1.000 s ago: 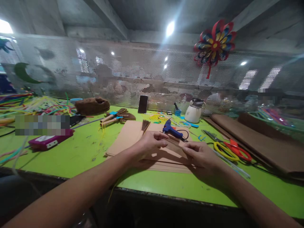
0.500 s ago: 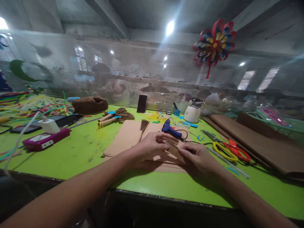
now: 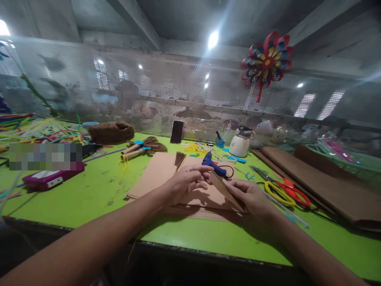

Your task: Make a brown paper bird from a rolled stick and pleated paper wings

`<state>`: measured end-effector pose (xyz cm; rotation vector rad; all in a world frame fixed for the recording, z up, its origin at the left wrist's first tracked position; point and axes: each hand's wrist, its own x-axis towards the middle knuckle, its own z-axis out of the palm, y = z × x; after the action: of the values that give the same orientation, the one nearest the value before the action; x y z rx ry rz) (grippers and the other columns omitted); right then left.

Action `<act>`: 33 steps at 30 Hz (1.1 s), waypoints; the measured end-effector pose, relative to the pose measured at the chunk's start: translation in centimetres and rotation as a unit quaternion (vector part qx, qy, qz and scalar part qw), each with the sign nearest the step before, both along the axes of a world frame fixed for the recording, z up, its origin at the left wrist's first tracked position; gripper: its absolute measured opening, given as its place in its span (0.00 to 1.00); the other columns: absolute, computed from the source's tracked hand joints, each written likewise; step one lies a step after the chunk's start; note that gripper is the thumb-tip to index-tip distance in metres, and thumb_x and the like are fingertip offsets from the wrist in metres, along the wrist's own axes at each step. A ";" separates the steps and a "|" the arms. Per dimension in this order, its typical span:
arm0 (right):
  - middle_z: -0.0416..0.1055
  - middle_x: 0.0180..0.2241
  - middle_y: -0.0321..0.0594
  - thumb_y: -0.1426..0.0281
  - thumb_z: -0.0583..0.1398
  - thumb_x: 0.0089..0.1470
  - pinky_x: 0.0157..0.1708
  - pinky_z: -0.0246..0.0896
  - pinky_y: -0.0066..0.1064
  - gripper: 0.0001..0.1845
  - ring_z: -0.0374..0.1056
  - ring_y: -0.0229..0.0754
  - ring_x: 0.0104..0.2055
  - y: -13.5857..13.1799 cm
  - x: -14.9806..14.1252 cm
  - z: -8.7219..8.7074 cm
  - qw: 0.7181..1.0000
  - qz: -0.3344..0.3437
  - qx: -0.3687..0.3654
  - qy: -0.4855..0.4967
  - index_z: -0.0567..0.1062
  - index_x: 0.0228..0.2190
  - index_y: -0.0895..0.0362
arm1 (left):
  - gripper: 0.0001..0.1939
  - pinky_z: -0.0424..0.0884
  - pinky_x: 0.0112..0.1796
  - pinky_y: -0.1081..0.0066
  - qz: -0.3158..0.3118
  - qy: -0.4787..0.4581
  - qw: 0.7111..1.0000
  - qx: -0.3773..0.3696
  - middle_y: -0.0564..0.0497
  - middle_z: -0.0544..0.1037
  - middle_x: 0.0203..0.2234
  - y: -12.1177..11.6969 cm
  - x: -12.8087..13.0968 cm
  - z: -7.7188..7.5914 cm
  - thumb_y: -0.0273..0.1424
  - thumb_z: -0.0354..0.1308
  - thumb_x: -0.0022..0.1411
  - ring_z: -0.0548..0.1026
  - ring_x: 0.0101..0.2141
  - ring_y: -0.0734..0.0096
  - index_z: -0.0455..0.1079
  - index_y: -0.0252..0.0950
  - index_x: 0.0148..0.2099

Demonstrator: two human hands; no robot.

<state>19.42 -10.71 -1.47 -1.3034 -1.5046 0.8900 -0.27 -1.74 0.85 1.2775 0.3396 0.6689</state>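
My right hand (image 3: 251, 194) pinches a flat piece of brown paper (image 3: 225, 190) between thumb and fingers, tilted up over the sheets. Close to its upper left corner is my left hand (image 3: 186, 180), fingers apart; whether a fingertip touches the corner I cannot tell. Both hands are above a stack of light brown paper sheets (image 3: 157, 169). A fringed dark brown paper bundle (image 3: 180, 159) lies on the stack behind my left hand, its lower end hidden. Just beyond the hands rests a blue glue gun (image 3: 212, 163).
Yellow-handled scissors (image 3: 279, 194) and red-handled scissors (image 3: 297, 194) lie at right, before folded brown paper (image 3: 312, 182). Behind stand a white jug (image 3: 239, 143) and a phone (image 3: 177, 132). Brown paper shapes with rolled stems (image 3: 143, 147) and a purple power strip (image 3: 53, 176) are left.
The brown paper piece has turned so that its broad face shows. My left thumb and fingers have moved apart, off the paper, while my right hand keeps its pinch.
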 end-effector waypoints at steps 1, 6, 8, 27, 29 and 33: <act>0.68 0.25 0.37 0.55 0.58 0.50 0.25 0.52 0.26 0.20 0.59 0.35 0.25 0.0 -0.1 0.0 1.000 -0.003 0.002 0.005 0.75 0.29 0.60 | 0.18 0.65 0.37 0.71 -0.016 0.000 1.000 0.003 0.45 0.73 0.34 0.0 0.1 -0.1 0.21 0.55 0.47 0.69 0.32 0.73 0.72 0.30 0.43; 0.66 0.23 0.36 0.54 0.58 0.50 0.22 0.49 0.26 0.20 0.56 0.34 0.23 0.0 -0.6 0.1 1.000 -0.006 0.010 -0.022 0.75 0.27 0.60 | 0.21 0.64 0.36 0.72 -0.049 0.024 0.994 0.092 0.46 0.74 0.38 -0.3 0.4 -0.6 0.19 0.55 0.48 0.69 0.34 0.73 0.71 0.34 0.46; 0.64 0.22 0.35 0.55 0.57 0.51 0.21 0.48 0.26 0.20 0.55 0.33 0.22 -0.1 -0.8 0.1 1.000 0.002 0.005 -0.026 0.74 0.27 0.60 | 0.19 0.64 0.36 0.71 -0.041 0.024 0.990 0.133 0.47 0.74 0.38 -0.4 0.4 -0.6 0.23 0.56 0.51 0.69 0.34 0.73 0.70 0.35 0.48; 0.69 0.24 0.38 0.67 0.54 0.56 0.28 0.56 0.27 0.11 0.63 0.37 0.27 -1.0 -1.4 0.6 0.958 -0.007 0.191 -0.213 0.72 0.27 0.58 | 0.08 0.66 0.39 0.71 0.039 0.042 0.953 0.298 0.48 0.76 0.34 -1.2 0.1 0.5 0.28 0.54 0.57 0.71 0.36 0.72 0.71 0.33 0.39; 0.69 0.23 0.37 0.68 0.54 0.55 0.27 0.55 0.26 0.10 0.62 0.36 0.25 -1.0 -1.5 0.6 0.952 -0.006 0.212 -0.219 0.73 0.28 0.59 | 0.07 0.66 0.41 0.69 0.018 0.036 0.957 0.286 0.48 0.76 0.34 -1.2 0.1 0.3 0.29 0.54 0.57 0.72 0.38 0.71 0.70 0.33 0.38; 0.69 0.23 0.37 0.69 0.54 0.55 0.25 0.54 0.26 0.10 0.61 0.36 0.24 -1.0 -1.6 0.6 0.950 0.003 0.212 -0.228 0.73 0.27 0.59 | 0.07 0.67 0.39 0.70 -0.012 0.027 0.962 0.271 0.48 0.75 0.34 -1.3 0.3 -0.2 0.28 0.58 0.55 0.72 0.36 0.72 0.69 0.33 0.37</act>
<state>17.79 -11.68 -0.87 -1.2241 -1.9250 0.2380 0.00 -3.07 0.70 1.8218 0.1876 0.7344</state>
